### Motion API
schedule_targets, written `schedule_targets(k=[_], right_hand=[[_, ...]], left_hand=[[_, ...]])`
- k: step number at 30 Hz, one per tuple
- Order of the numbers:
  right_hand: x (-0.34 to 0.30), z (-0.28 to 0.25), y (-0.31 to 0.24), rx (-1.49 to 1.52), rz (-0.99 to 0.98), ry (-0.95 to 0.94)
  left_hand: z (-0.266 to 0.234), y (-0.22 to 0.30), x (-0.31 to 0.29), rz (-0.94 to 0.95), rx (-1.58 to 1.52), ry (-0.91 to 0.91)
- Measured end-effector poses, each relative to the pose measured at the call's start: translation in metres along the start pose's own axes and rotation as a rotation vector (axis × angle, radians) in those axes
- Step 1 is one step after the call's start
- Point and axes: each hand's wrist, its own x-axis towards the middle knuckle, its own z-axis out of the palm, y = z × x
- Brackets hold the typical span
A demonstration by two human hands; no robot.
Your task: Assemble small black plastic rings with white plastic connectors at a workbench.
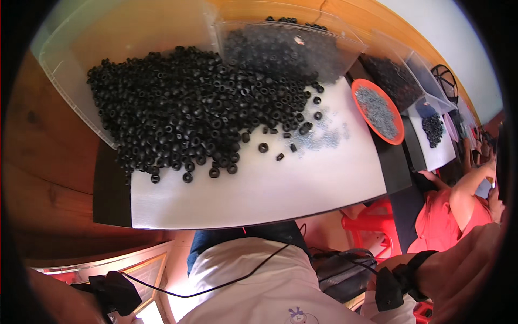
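Observation:
Only the wrist ends of my arms show. At the lower left rim is my left wrist [59, 297], with a black strapped device [116, 294] on it. My right wrist [458, 264] is at the lower right rim, wearing a similar black device [391, 286]. Both hands lie past the picture's edge, so their fingers are hidden. Neither arm touches the table. In front of me a large heap of small black ring-shaped pieces [178, 108] spreads over a white tabletop sheet [259, 189]. Tiny clear pieces [324, 135] lie scattered at the heap's right side.
Behind the heap stands a clear plastic bin [345, 46] with more black pieces. An orange bowl [400, 129] holds small greyish clear pieces. Further right are another clear bin [431, 81], a red stool [372, 224] and a co-worker in red [437, 221]. A black cable [216, 294] crosses my shirt.

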Motion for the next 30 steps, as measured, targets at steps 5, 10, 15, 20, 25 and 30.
schedule_targets(k=[5, 10, 15, 20, 25, 30], right_hand=[[0.102, 0.049, 0.027, -0.030, 0.044, -0.008], [0.172, 0.081, 0.048, -0.046, 0.050, 0.011], [0.169, 0.102, 0.000, -0.393, 0.191, -0.205], [0.211, 0.105, 0.030, -0.112, -0.198, -0.417], [0.211, 0.110, 0.034, -0.277, -0.477, -0.462], [0.176, 0.130, 0.090, -0.475, 0.174, -0.249]], left_hand=[[0.002, -0.001, 0.007, -0.003, -0.067, -0.043], [-0.013, 0.006, 0.014, 0.017, -0.094, -0.101], [-0.015, 0.012, 0.024, 0.065, -0.116, -0.133], [-0.024, 0.010, 0.014, 0.030, -0.096, -0.154], [-0.019, 0.015, 0.009, 0.024, -0.145, -0.184], [0.018, -0.028, -0.003, -0.562, -0.187, -0.246]])
